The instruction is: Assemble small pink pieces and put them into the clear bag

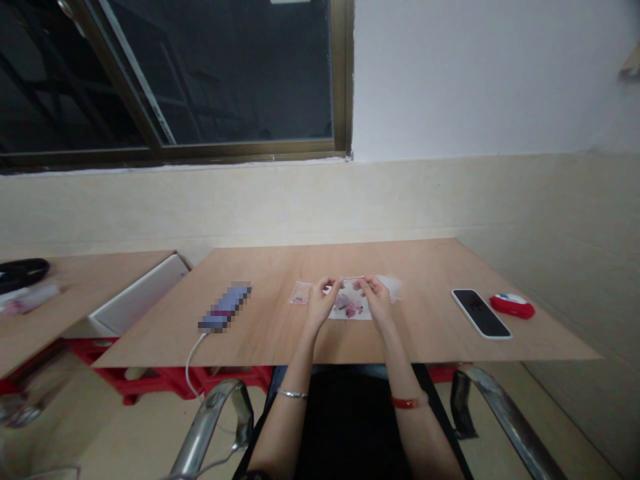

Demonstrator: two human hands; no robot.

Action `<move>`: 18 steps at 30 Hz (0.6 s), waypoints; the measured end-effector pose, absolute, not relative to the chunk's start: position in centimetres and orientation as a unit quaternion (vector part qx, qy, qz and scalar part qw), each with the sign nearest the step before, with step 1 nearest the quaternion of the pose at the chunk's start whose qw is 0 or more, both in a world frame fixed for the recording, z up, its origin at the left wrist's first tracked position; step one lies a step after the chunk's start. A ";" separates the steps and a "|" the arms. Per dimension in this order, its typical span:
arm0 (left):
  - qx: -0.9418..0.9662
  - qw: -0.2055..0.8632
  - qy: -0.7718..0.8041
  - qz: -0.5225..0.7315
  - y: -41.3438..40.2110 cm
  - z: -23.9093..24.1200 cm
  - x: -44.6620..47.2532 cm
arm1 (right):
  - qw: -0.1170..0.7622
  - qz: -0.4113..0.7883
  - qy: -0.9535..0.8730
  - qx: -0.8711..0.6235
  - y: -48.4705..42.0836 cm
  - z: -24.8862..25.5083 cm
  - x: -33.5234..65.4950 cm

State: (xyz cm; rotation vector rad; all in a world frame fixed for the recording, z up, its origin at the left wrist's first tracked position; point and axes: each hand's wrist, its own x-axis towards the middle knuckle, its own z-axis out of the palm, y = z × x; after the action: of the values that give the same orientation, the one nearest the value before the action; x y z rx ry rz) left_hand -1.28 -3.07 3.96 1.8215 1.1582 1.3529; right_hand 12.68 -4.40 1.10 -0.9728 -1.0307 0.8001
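Hands (321,301) pinch thin pinkish strip (354,278) above wood-grain tabletop (430,333).

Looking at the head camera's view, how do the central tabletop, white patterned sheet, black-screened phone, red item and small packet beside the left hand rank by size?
1. Central tabletop
2. White patterned sheet and black-screened phone: too close to rank, the sheet being partly hidden
3. Red item
4. Small packet

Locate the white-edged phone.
In the head view, the white-edged phone lies on the right side of the table, just left of the red item.
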 end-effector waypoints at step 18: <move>0.700 0.306 0.399 0.507 -3.5 4.4 -0.6 | 0.692 0.409 -0.457 -0.381 -4.8 1.6 11.9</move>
State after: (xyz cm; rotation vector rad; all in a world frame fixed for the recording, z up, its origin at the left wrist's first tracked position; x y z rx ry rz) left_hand -0.63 -3.51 4.44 1.8524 1.0563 1.3417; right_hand 11.85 -4.76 1.61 -0.8507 -1.0214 0.9141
